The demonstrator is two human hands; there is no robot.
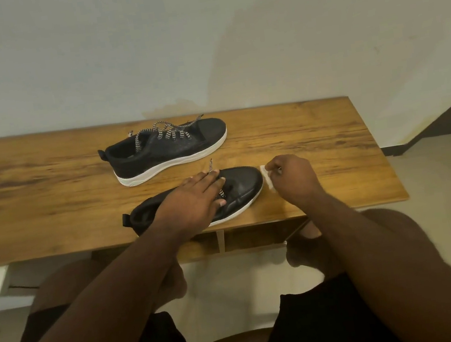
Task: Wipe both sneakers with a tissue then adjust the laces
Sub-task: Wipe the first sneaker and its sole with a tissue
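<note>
Currently catalogued, head view:

Near sneaker point(238, 190): black, white sole, on the front part of the wooden desk point(330, 138); long axis roughly left to right, heel left, toe right and slightly away. Pinned under left hand point(194, 201), fingers straight and spread flat over laces point(220, 192) and tongue, gripping nothing.

Tissue point(267, 178): small white wad, touching or just beside the toe cap's right edge. Pinched in right hand point(292, 180), fingers curled round it, mostly hidden behind the knuckles.

Far sneaker point(169, 149): same type, further back on desk, parallel to the first, toe right, checked laces loose. Untouched by either hand, apart from the near one.

Key relation: toe directly left of the tissue-holding fingers; right hand nearer the toe, left nearer the heel. Likely step: wiping toe of near sneaker, stroke probably leftward along the long axis. Laces probably not yet adjusted.
</note>
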